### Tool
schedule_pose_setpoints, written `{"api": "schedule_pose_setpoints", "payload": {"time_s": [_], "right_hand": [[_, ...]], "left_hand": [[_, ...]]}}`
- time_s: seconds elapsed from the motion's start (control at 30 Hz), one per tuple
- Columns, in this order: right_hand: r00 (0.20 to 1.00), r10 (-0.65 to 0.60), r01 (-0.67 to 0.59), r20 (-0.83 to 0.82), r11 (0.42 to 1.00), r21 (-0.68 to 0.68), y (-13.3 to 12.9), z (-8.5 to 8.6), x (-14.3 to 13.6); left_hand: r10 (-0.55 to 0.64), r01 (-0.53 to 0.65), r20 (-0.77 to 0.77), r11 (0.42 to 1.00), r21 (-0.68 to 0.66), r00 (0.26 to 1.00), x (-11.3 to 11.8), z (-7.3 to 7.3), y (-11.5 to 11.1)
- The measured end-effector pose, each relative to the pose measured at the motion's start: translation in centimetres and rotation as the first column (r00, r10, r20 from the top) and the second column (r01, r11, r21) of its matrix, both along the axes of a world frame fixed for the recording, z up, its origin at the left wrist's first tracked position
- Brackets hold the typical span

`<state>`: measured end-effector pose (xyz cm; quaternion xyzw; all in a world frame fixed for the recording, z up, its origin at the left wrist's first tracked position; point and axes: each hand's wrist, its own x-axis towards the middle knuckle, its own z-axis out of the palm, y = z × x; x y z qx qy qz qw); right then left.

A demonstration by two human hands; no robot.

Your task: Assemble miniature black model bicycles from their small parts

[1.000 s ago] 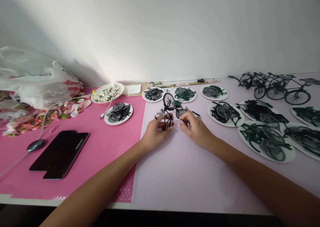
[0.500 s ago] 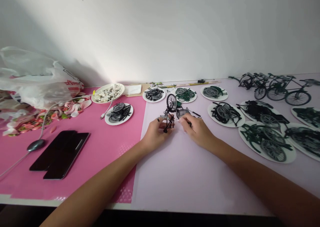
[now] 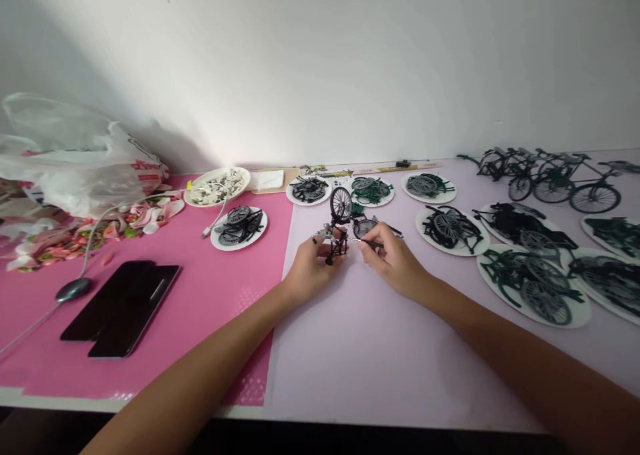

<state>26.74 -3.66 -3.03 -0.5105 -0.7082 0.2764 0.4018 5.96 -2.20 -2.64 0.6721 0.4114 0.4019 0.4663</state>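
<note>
My left hand (image 3: 313, 268) is closed around a small black model bicycle (image 3: 341, 208), partly assembled, with one spoked wheel pointing up. My right hand (image 3: 393, 256) pinches a thin screwdriver (image 3: 371, 243) with a dark handle. Its slim metal shaft points left and reaches the bicycle's frame; whether the tip sits in a screw is too small to tell. Just behind my hands a loose grey wheel (image 3: 364, 225) lies on the table, partly covered by the right fingers.
White plates of bicycle parts stand around: a plate (image 3: 263, 218) on the left, a plate (image 3: 455, 197) at the back, and several on the right. Finished model bicycles (image 3: 595, 195) stand back right. Two black phones (image 3: 120, 308), a cable puck (image 3: 74, 290) and a plastic bag (image 3: 75, 168) lie left.
The right fingers have shifted along the screwdriver, so more of its dark handle shows. The model bicycle has moved very slightly left in the left hand.
</note>
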Motion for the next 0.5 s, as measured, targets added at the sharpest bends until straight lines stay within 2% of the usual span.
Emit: {"api": "schedule_pose_setpoints", "payload": {"time_s": [0.2, 0.5], "right_hand": [[1.000, 0.001, -0.001, 0.004, 1.000, -0.004, -0.09, 0.19, 0.01], [0.999, -0.008, 0.008, 0.052, 1.000, 0.000, -0.20, 0.41, 0.07]], "left_hand": [[-0.016, 0.015, 0.013, 1.000, 0.027, 1.000, -0.07, -0.34, 0.23], [-0.026, 0.027, 0.025, 1.000, -0.009, 0.999, -0.10, -0.19, 0.12]]}}
